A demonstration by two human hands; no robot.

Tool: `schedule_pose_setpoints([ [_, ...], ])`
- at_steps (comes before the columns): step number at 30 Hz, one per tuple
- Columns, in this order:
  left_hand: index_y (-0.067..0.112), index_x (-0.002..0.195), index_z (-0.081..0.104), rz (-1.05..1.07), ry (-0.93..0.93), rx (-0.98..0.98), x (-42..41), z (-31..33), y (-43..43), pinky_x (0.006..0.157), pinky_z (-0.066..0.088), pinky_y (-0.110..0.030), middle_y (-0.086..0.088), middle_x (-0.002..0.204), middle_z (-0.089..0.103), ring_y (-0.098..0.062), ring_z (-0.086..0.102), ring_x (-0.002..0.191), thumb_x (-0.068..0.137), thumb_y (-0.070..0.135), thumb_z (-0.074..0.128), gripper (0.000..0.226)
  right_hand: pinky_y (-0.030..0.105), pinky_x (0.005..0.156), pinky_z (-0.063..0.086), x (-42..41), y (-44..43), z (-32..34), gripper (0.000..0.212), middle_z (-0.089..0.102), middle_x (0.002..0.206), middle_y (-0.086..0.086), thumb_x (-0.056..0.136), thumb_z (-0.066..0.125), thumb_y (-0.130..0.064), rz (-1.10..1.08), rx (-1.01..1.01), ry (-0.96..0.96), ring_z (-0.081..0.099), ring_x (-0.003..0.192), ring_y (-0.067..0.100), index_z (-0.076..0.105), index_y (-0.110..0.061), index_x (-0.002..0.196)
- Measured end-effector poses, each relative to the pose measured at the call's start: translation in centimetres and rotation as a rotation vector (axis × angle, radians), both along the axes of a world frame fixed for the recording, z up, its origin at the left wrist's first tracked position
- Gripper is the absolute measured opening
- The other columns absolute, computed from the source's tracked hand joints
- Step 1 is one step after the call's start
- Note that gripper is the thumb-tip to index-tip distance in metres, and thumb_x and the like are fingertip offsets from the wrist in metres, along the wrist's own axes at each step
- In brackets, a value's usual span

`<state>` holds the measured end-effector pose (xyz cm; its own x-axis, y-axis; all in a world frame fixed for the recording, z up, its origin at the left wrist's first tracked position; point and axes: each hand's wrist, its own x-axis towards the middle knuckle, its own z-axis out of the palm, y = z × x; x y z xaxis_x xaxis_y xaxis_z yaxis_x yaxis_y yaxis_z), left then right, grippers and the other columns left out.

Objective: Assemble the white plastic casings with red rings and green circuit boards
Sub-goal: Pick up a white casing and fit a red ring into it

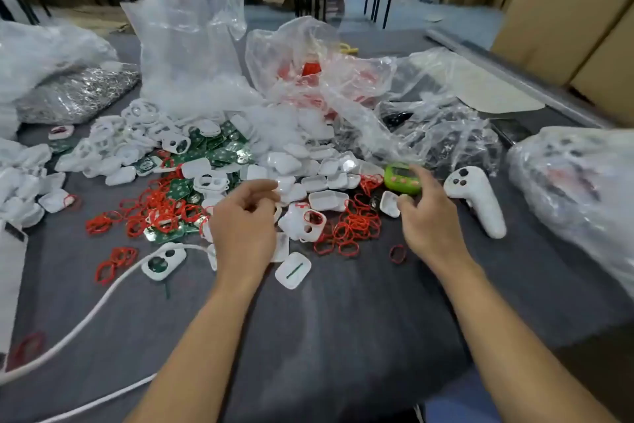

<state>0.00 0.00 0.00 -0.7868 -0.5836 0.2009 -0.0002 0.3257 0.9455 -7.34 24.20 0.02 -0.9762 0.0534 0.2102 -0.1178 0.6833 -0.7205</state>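
Left hand [243, 227] curled over white plastic casings heap [310, 182] on surface [343, 319], contents hidden. Right hand [429, 220] loosely bent, thumb beside small white casing shell [390, 203], grip unclear. Risk: tangled red rubber rings [356, 227] lifting in clumps, snagging.

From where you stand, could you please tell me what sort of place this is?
Most likely a small assembly workshop in a warehouse: white casings, red rings and green circuit boards lie heaped loose on a grey table among bulk plastic bags, with cardboard boxes at the right.
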Motion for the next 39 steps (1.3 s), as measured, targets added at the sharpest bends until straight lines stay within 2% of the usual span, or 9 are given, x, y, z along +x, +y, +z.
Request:
schedule_pose_setpoints([
  [3,0.044,0.083,0.072,0.120,-0.039,-0.180,0.8,-0.9,-1.1,0.069,0.038,0.002,0.034,0.084,0.070,0.013,0.062,0.083,0.086,0.011,0.060,0.036,0.038,0.122,0.029,-0.1,0.0,-0.5,0.059,0.042,0.160,0.005,0.103,0.055,-0.022,0.034,0.033,-0.066,0.036,0.148,0.022,0.036,-0.019,0.159],
  [7,0.037,0.096,0.076,0.053,-0.092,-0.379,-0.1,-1.8,-0.6,0.083,0.035,-0.012,0.018,0.089,0.073,-0.008,0.064,0.093,0.085,0.007,0.064,0.034,0.035,0.117,0.032,-0.6,0.2,-1.2,0.059,0.043,0.159,0.004,0.103,0.056,-0.025,0.000,0.040,-0.063,0.041,0.145,0.023,0.036,-0.022,0.158],
  [16,0.030,0.120,0.073,-0.031,-0.183,-0.407,-1.2,-2.2,-0.8,0.097,0.037,-0.023,0.007,0.117,0.070,-0.017,0.059,0.116,0.088,0.010,0.060,0.040,0.043,0.119,0.029,-0.9,-0.4,-1.4,0.059,0.024,0.169,0.011,0.106,0.050,-0.027,-0.032,0.159,-0.120,0.026,0.154,0.029,0.029,-0.030,0.161],
  [21,0.026,0.136,0.064,-0.032,-0.181,-0.450,-2.8,-1.3,-1.8,0.101,0.034,-0.022,0.000,0.129,0.063,-0.019,0.051,0.127,0.089,0.007,0.060,0.051,0.030,0.121,0.028,0.1,-4.8,0.0,0.043,0.053,0.150,-0.002,0.096,0.061,-0.009,0.144,0.078,0.229,0.035,0.149,0.016,0.063,-0.026,0.136],
  [24,0.020,0.150,0.045,-0.087,-0.254,-0.491,-4.7,-0.7,-3.0,0.106,0.031,-0.027,-0.003,0.140,0.055,-0.017,0.040,0.132,0.091,0.011,0.061,0.063,0.014,0.105,0.030,-1.4,-10.4,1.1,0.040,0.061,0.137,0.000,0.095,0.056,-0.006,0.319,0.104,0.108,0.051,0.133,0.018,0.070,-0.025,0.127],
  [27,0.014,0.148,0.047,-0.193,-0.311,-0.639,-6.1,-1.2,-4.2,0.117,0.028,-0.033,-0.004,0.151,0.045,-0.021,0.036,0.141,0.094,0.020,0.061,0.056,0.018,0.100,0.035,-4.2,-14.8,2.1,0.045,0.060,0.138,0.005,0.093,0.056,-0.007,0.489,0.247,-0.098,0.055,0.129,0.022,0.065,-0.023,0.135],
  [30,0.017,0.137,0.060,-0.155,-0.258,-0.612,-6.9,-1.7,-5.1,0.110,0.035,-0.031,0.000,0.143,0.052,-0.020,0.044,0.135,0.095,0.016,0.062,0.043,0.030,0.114,0.038,-6.5,-16.4,2.2,0.049,0.057,0.146,0.000,0.089,0.062,-0.014,0.594,0.357,-0.194,0.047,0.138,0.022,0.063,-0.022,0.138],
  [35,0.023,0.117,0.077,-0.049,-0.175,-0.566,-7.5,-1.7,-5.5,0.097,0.042,-0.028,0.007,0.125,0.067,-0.017,0.058,0.116,0.091,0.010,0.068,0.031,0.044,0.109,0.043,-7.4,-15.3,0.8,0.047,0.068,0.131,0.000,0.082,0.045,-0.026,0.431,0.258,0.005,0.055,0.126,0.023,0.074,-0.030,0.119],
  [39,0.026,0.123,0.073,0.059,-0.171,-0.509,-8.1,-1.0,-6.2,0.091,0.042,-0.030,0.006,0.123,0.071,-0.021,0.063,0.110,0.100,0.016,0.056,0.030,0.025,0.113,0.034,-9.0,-14.1,0.1,0.046,0.064,0.139,-0.005,0.090,0.053,-0.005,0.328,0.184,0.060,0.052,0.131,0.018,0.071,-0.028,0.125],
])
